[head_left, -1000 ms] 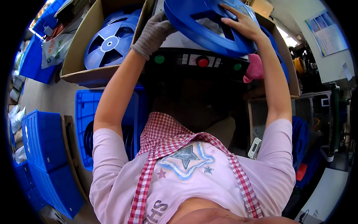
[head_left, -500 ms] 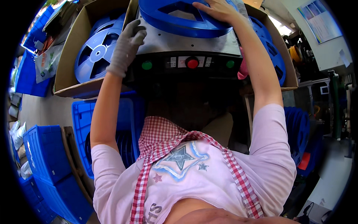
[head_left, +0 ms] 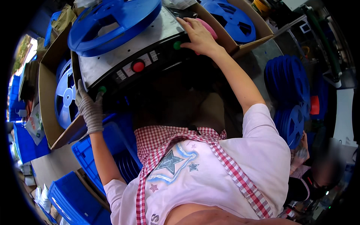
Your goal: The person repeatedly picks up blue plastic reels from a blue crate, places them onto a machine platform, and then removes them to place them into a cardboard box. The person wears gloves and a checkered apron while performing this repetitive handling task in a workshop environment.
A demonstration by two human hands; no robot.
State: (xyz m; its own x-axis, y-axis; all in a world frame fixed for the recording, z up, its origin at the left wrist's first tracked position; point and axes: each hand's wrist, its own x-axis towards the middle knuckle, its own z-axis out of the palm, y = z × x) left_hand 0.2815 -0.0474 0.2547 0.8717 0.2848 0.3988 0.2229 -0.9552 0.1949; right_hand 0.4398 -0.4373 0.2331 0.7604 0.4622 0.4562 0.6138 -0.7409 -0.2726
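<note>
A large blue plastic reel (head_left: 144,18) lies on the metal top of a machine (head_left: 108,62) in front of me. My left hand (head_left: 89,110), in a grey glove, is at the machine's front left corner, its thumb at a green button (head_left: 102,89). At the right end of the same panel is my bare right hand (head_left: 200,35), fingers spread over the edge and thumb at the other green button (head_left: 177,45). Neither hand holds anything. Between them on the panel sits a red button (head_left: 138,66). Whether either thumb presses down I cannot tell.
Cardboard boxes with blue reels flank the machine, a left box (head_left: 45,101) and a right box (head_left: 258,40). Stacked reels (head_left: 287,84) stand at right, near another person's hand (head_left: 300,152). Blue crates (head_left: 73,195) are at lower left. Something pink (head_left: 207,28) lies beside my right hand.
My right hand has let go of the reel and moved to the panel's right end. My left hand has come down to its left end. The whole view has turned.
</note>
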